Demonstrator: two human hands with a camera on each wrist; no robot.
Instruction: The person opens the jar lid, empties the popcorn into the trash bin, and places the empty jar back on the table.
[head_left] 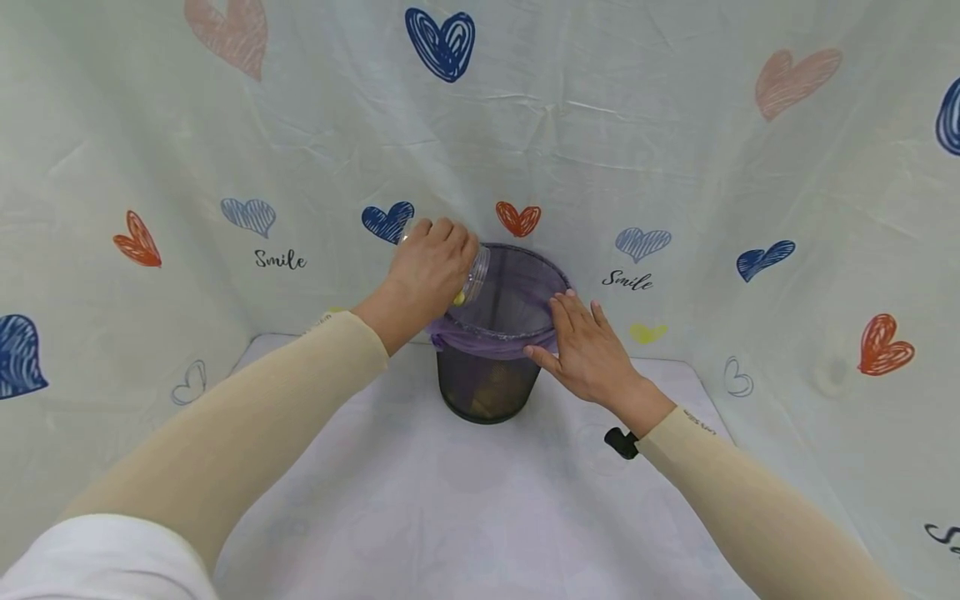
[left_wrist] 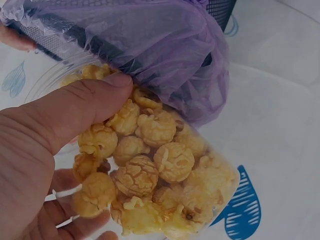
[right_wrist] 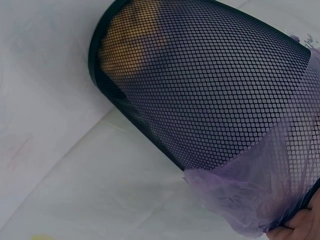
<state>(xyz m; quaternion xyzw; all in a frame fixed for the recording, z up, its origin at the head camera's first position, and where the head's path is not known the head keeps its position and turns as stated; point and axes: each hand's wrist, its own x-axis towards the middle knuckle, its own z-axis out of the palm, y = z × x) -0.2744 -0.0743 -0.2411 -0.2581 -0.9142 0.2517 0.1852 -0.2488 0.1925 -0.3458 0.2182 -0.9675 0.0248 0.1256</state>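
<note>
My left hand (head_left: 429,265) grips a clear plastic jar (head_left: 477,273), tipped at the left side of the bin's mouth. Round caramel popcorn (left_wrist: 137,175) fills much of the jar in the left wrist view, where my thumb lies across its side. The black mesh trash bin (head_left: 483,390) stands upright, its rim covered by a purple plastic bag (head_left: 487,344) folded outward. On the right side of that rim rests my right hand (head_left: 596,354), fingers extended and thumb apart. Yellowish-brown contents (right_wrist: 127,42) show through the mesh near the bin's base.
The bin stands on a white-covered table (head_left: 480,500), towards its back. Close behind hangs a pale curtain (head_left: 585,167) printed with hearts and "Smile". A small black object (head_left: 621,442) is beside my right wrist.
</note>
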